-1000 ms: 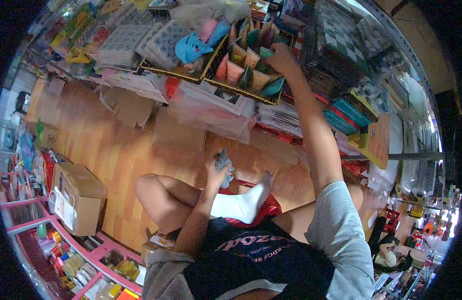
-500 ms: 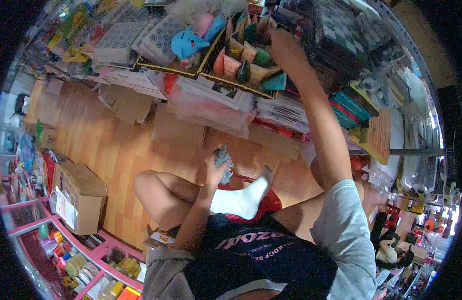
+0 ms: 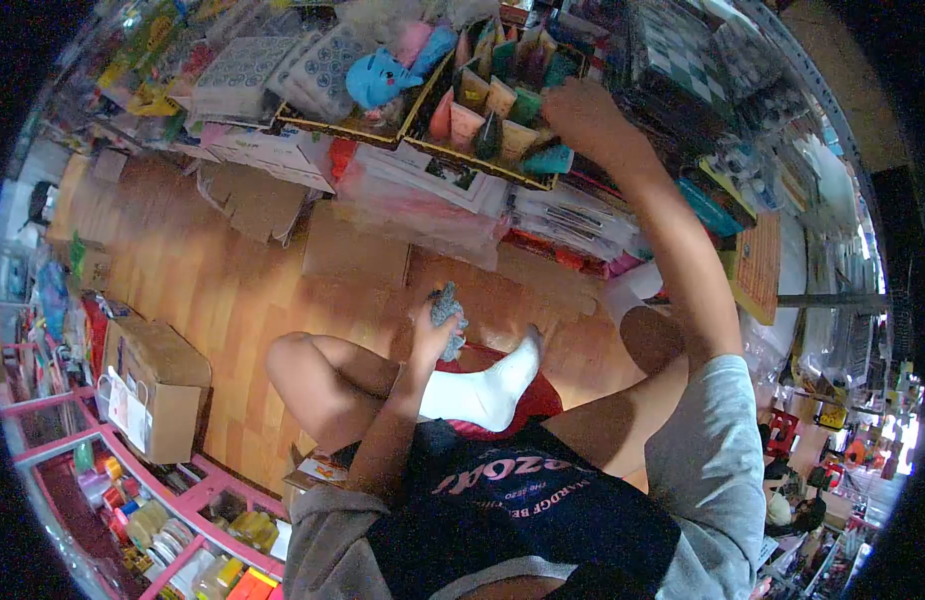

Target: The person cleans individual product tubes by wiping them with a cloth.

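Note:
My left hand (image 3: 430, 335), held low above my crossed legs, is closed around a crumpled grey-blue cloth (image 3: 448, 308). On the shelf ahead, a yellow-edged box (image 3: 462, 161) is filled with several upright tube-like packs in pink, beige and green. My right hand (image 3: 587, 118) reaches to the right side of this box, with its fingers curled beside a green pack (image 3: 525, 104). What lies inside those fingers is hidden. A teal pack (image 3: 549, 160) leans at the box's front right corner, below my right hand.
Left of the box sits a blue toy-like figure (image 3: 377, 80). Stacked packets (image 3: 572, 215) lie under the shelf's front. A cardboard box (image 3: 157, 385) stands on the wooden floor at left, near a pink divided rack (image 3: 172, 500). A yellow-orange stack (image 3: 757, 265) juts out at right.
My right hand has drawn back slightly to the right and toward me, uncovering packs at the back of the box. My left hand still grips the cloth in nearly the same place.

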A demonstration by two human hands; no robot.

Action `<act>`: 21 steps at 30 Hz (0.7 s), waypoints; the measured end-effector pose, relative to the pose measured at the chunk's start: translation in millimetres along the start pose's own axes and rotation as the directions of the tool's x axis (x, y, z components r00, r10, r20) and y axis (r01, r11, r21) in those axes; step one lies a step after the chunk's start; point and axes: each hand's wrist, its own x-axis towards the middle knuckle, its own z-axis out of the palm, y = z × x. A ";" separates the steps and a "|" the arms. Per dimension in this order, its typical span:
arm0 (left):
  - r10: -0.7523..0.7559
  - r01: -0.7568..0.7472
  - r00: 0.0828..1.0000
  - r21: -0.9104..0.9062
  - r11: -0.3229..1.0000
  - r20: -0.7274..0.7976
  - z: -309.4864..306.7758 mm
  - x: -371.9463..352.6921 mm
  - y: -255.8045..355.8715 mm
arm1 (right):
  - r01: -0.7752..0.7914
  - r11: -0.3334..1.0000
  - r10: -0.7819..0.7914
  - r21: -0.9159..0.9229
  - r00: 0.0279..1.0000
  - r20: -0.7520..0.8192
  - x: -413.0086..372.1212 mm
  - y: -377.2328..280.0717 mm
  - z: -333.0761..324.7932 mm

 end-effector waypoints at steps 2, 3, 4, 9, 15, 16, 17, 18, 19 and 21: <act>0.023 -0.022 0.999 0.038 0.999 -0.026 2.9 -2.0 7.4 | 0.042 0.997 -0.047 -0.070 0.996 -0.072 0.7 1.1 8.6; 0.028 -0.028 1.000 0.075 0.997 -0.006 2.2 -2.0 8.2 | 0.042 0.997 -0.047 -0.070 0.996 -0.075 0.9 2.6 9.8; 0.031 -0.033 0.999 0.114 0.993 0.013 1.5 -2.4 9.0 | 0.084 0.993 -0.094 -0.083 0.988 -0.125 0.6 4.5 11.0; 0.018 -0.018 1.000 0.101 0.995 -0.003 1.7 -2.4 7.4 | 0.048 0.998 -0.051 -0.040 0.997 -0.063 3.1 1.2 -3.2; -0.002 0.002 1.000 0.059 0.998 0.000 -3.2 6.3 -9.0 | -0.001 0.998 0.011 0.069 0.989 -0.150 4.5 -1.0 -1.3; -0.008 0.007 1.000 0.029 1.000 0.009 -4.1 7.2 -10.9 | -0.009 0.990 0.030 0.138 0.988 -0.149 6.0 -0.3 1.6; -0.010 0.010 1.000 0.029 1.000 0.009 -5.1 7.9 -12.9 | -0.017 0.978 0.048 0.206 0.988 -0.145 6.8 0.6 4.5; -0.016 0.015 1.000 0.032 0.999 0.022 -4.6 7.4 -10.4 | -0.018 0.978 0.048 0.206 0.988 -0.143 6.7 0.2 4.6; -0.021 0.020 0.999 0.035 0.999 0.035 -3.6 6.9 -7.9 | -0.012 0.970 0.053 0.241 0.985 -0.166 6.8 0.0 4.5; -0.030 0.030 0.999 0.045 0.999 0.016 1.0 0.3 3.0 | -0.005 0.961 0.059 0.276 0.981 -0.187 6.3 1.5 4.4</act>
